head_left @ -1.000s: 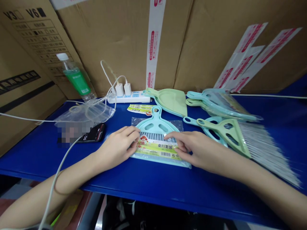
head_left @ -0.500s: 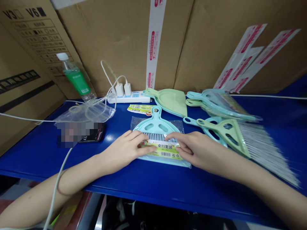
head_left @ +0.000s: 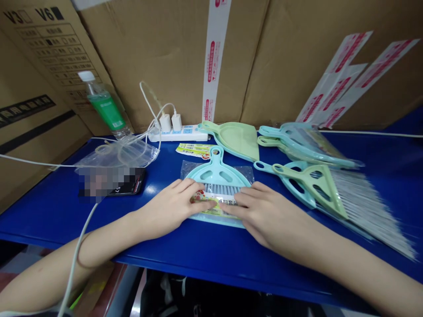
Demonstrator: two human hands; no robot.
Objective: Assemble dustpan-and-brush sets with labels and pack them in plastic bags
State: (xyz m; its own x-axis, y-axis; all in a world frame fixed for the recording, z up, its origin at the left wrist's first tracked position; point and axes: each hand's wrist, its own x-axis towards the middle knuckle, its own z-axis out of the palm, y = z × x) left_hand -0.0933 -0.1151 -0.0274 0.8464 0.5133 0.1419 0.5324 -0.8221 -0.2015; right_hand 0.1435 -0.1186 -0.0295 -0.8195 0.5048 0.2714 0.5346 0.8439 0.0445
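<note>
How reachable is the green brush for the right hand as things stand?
Likely yes: the green brush lies uncovered near the right hand, though that hand would first need to leave the bagged dustpan set.

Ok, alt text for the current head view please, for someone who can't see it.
A person's left hand and right hand touch a clear-wrapped blue dustpan set on a blue table. A green dustpan lies behind it, brushes to the right; a phone, bottle and power strip sit toward the left, with cardboard boxes behind.
</note>
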